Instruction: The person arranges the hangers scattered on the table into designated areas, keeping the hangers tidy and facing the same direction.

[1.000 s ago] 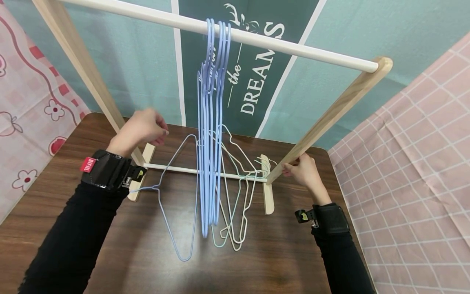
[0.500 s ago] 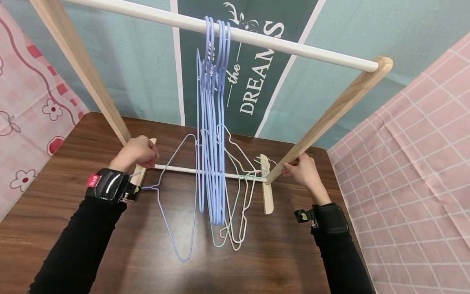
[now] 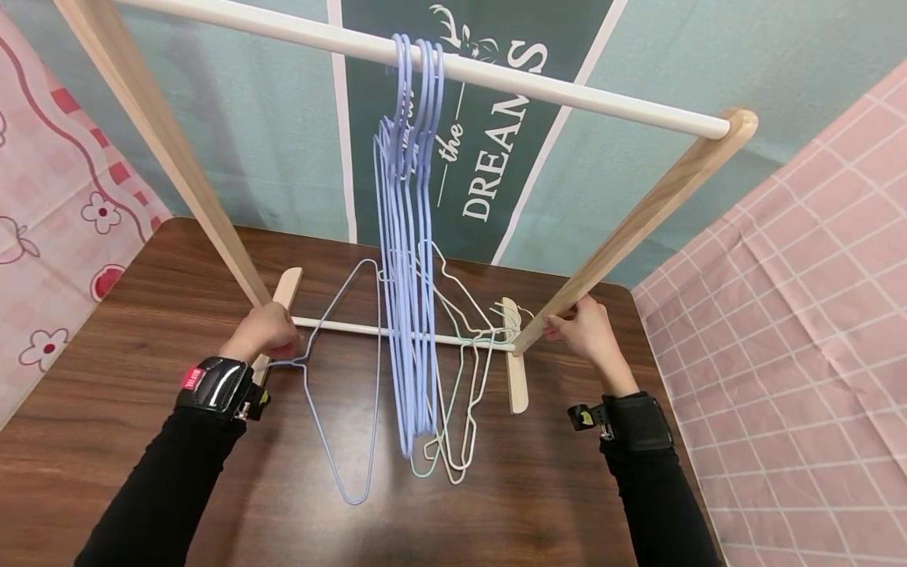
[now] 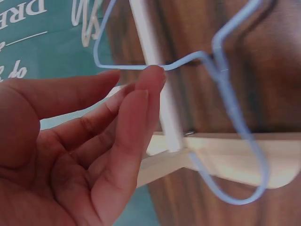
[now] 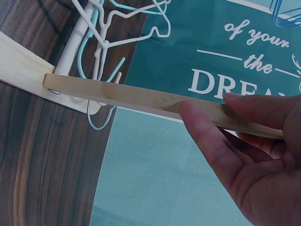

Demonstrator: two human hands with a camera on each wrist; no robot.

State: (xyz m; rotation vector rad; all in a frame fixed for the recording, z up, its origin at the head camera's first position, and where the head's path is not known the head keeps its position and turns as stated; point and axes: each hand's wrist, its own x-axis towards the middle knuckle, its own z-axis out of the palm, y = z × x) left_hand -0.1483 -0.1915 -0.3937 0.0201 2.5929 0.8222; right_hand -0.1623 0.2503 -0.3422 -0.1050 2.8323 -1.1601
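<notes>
My left hand [image 3: 268,331] is low at the left foot of a garment rack, overlapping the base of the left upright [image 3: 152,134] in the head view. In the left wrist view, its thumb and fingers are apart and relaxed, with the fingertips close to a blue wire hanger [image 4: 230,106] lying on the table. The right hand [image 3: 584,327] pinches the lower part of the right wooden upright [image 5: 141,96] between thumb and fingers. Several blue hangers [image 3: 405,315] hang bunched near the middle of the white top bar [image 3: 567,95].
White and pale green hangers [image 5: 131,40] lie on the brown table [image 3: 538,504] behind and right of the hanging bunch. A white lower bar [image 3: 347,327] joins the rack's wooden feet. Printed cloths [image 3: 815,276] surround the table at the back and sides.
My left hand has come down along the left upright to its foot, beside the lying hanger's hook. The hanging hangers sway slightly. The right hand has stayed in place.
</notes>
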